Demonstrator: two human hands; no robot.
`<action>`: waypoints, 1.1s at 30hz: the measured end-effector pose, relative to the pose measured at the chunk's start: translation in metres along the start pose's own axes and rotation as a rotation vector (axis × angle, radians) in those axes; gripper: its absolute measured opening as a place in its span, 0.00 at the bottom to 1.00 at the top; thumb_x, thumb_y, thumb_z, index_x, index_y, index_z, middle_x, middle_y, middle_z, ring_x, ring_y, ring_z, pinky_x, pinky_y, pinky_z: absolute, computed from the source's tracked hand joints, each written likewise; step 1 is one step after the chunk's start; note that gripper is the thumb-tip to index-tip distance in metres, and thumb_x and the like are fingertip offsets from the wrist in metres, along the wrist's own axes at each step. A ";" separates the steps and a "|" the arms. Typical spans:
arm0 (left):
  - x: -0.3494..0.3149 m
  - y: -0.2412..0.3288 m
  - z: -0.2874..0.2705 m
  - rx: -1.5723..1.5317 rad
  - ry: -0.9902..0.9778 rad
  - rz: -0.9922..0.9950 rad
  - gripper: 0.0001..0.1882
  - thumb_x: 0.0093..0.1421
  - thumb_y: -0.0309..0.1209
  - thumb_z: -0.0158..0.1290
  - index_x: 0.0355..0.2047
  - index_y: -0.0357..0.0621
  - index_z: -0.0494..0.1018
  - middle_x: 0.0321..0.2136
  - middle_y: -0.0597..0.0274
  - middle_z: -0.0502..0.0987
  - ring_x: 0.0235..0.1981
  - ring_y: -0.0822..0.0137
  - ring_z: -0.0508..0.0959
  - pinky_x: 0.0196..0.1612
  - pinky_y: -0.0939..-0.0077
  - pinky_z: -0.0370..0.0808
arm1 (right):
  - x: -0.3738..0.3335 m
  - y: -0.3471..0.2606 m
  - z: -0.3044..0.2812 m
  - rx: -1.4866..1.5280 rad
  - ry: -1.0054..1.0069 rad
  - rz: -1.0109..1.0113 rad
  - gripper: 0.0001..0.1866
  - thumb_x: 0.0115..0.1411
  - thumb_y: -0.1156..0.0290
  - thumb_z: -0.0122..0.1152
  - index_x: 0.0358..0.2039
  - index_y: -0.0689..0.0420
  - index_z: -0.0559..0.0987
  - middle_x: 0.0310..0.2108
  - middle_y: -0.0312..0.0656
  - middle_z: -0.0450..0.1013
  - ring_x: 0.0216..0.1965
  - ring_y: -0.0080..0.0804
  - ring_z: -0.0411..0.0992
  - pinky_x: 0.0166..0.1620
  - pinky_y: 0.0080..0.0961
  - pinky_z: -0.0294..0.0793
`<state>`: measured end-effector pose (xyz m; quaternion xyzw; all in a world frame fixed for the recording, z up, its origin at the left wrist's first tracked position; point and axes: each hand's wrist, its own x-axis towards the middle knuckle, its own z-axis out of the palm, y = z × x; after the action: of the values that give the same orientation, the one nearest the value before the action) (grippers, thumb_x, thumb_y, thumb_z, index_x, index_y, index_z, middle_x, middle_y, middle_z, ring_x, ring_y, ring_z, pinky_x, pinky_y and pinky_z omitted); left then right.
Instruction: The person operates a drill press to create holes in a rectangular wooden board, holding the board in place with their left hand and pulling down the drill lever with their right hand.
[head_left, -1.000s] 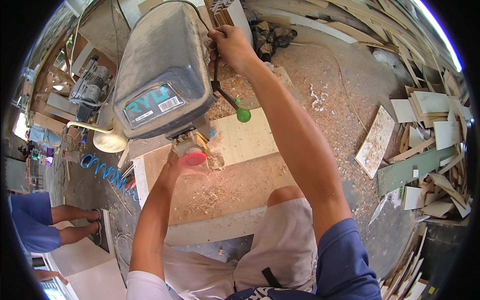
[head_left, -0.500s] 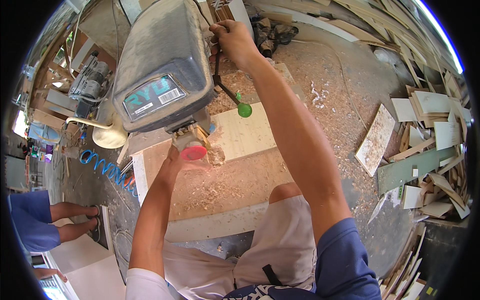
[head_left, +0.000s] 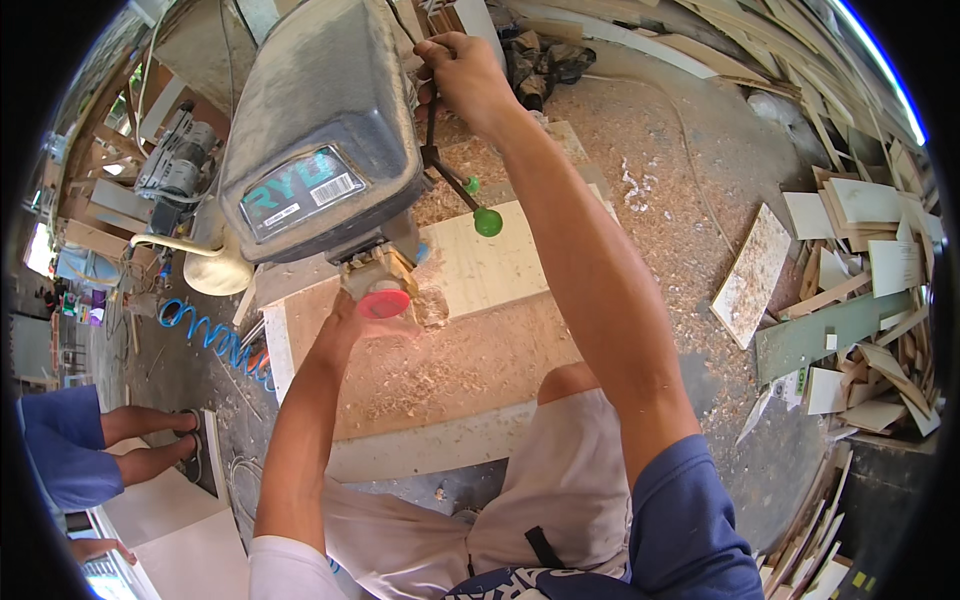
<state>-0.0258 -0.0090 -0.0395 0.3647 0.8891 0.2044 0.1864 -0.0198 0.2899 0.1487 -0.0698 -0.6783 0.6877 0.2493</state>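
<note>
A dusty dark grey drill press (head_left: pixel 320 130) stands before me, its head above a wooden work surface (head_left: pixel 470 345) strewn with shavings. My right hand (head_left: pixel 462 75) is raised beside the head, its fingers closed round an arm of the feed lever (head_left: pixel 455 180). Green ball knobs (head_left: pixel 487 221) tip the lever's other arms. Below the head, my left hand (head_left: pixel 345 315) reaches in next to a round red disc (head_left: pixel 383 303); its fingers are hidden there. A pale board (head_left: pixel 490 262) lies just right of the disc. Reddish light falls on the surface below.
Wood offcuts (head_left: pixel 870 280) are heaped at the right, near a loose panel (head_left: pixel 750 275). A coiled blue hose (head_left: pixel 215 338) hangs at the left, beside a cream-coloured rounded part (head_left: pixel 218 272). A co-worker's legs (head_left: pixel 150 440) show at the left edge. Shavings litter the floor.
The view has shifted very slightly. Both hands keep their places at the drill press, and the lever's knobs look almost unmoved.
</note>
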 end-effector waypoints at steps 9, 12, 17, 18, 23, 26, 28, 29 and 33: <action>0.000 -0.005 0.006 -0.008 0.022 -0.040 0.38 0.28 0.54 0.77 0.38 0.48 0.77 0.36 0.63 0.80 0.38 0.63 0.80 0.46 0.68 0.77 | -0.004 -0.006 -0.003 0.037 -0.001 -0.023 0.16 0.71 0.66 0.53 0.49 0.67 0.74 0.32 0.43 0.73 0.26 0.27 0.74 0.29 0.30 0.84; 0.000 0.005 0.001 0.193 -0.097 -0.037 0.39 0.29 0.57 0.75 0.38 0.47 0.77 0.36 0.63 0.79 0.39 0.63 0.79 0.47 0.68 0.76 | -0.003 -0.002 -0.002 0.065 -0.011 -0.030 0.16 0.71 0.66 0.53 0.49 0.67 0.74 0.32 0.43 0.73 0.26 0.27 0.74 0.30 0.30 0.83; 0.008 0.047 -0.029 0.287 -0.401 -0.187 0.72 0.32 0.61 0.72 0.66 0.36 0.44 0.66 0.45 0.50 0.68 0.51 0.51 0.69 0.62 0.53 | -0.004 -0.007 -0.004 0.021 -0.037 -0.033 0.16 0.70 0.66 0.54 0.49 0.67 0.74 0.32 0.43 0.73 0.26 0.28 0.74 0.30 0.30 0.83; 0.008 0.049 -0.030 0.270 -0.445 -0.219 0.78 0.32 0.61 0.71 0.72 0.34 0.38 0.72 0.41 0.44 0.74 0.48 0.45 0.74 0.61 0.48 | -0.005 -0.008 -0.004 0.022 -0.038 -0.026 0.16 0.71 0.66 0.53 0.49 0.67 0.74 0.32 0.43 0.73 0.26 0.28 0.74 0.30 0.31 0.83; 0.009 0.041 -0.026 0.308 -0.426 -0.218 0.74 0.32 0.64 0.70 0.69 0.36 0.42 0.68 0.43 0.48 0.70 0.49 0.49 0.72 0.62 0.51 | -0.004 -0.005 -0.003 0.048 -0.038 -0.043 0.16 0.71 0.65 0.54 0.48 0.67 0.74 0.33 0.43 0.73 0.26 0.27 0.74 0.30 0.30 0.82; 0.010 0.029 -0.019 0.327 -0.394 -0.267 0.58 0.31 0.71 0.67 0.56 0.45 0.65 0.53 0.59 0.70 0.56 0.59 0.69 0.62 0.68 0.66 | -0.005 -0.003 -0.001 0.058 -0.042 -0.049 0.15 0.71 0.66 0.53 0.48 0.67 0.74 0.33 0.43 0.73 0.26 0.27 0.73 0.30 0.30 0.82; 0.009 0.026 -0.016 0.255 -0.383 -0.285 0.54 0.31 0.72 0.67 0.52 0.48 0.71 0.49 0.63 0.76 0.53 0.62 0.75 0.59 0.71 0.71 | -0.006 -0.003 -0.002 0.073 -0.037 -0.049 0.15 0.71 0.66 0.52 0.48 0.66 0.74 0.33 0.42 0.73 0.26 0.27 0.73 0.30 0.30 0.82; 0.010 0.026 -0.016 0.256 -0.355 -0.263 0.54 0.30 0.72 0.68 0.51 0.48 0.72 0.48 0.63 0.77 0.52 0.63 0.76 0.58 0.71 0.72 | -0.006 -0.004 -0.003 0.062 -0.042 -0.047 0.15 0.71 0.66 0.52 0.48 0.66 0.74 0.33 0.42 0.73 0.26 0.27 0.73 0.31 0.30 0.82; 0.003 0.015 -0.010 0.365 -0.191 -0.147 0.48 0.28 0.69 0.70 0.44 0.48 0.76 0.42 0.63 0.80 0.47 0.63 0.78 0.53 0.69 0.75 | -0.011 -0.008 -0.001 0.103 -0.044 -0.032 0.14 0.71 0.66 0.52 0.49 0.65 0.75 0.33 0.42 0.73 0.27 0.26 0.73 0.32 0.29 0.81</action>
<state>-0.0243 0.0003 -0.0238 0.3444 0.9138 -0.0097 0.2152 -0.0076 0.2858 0.1541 -0.0307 -0.6484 0.7190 0.2484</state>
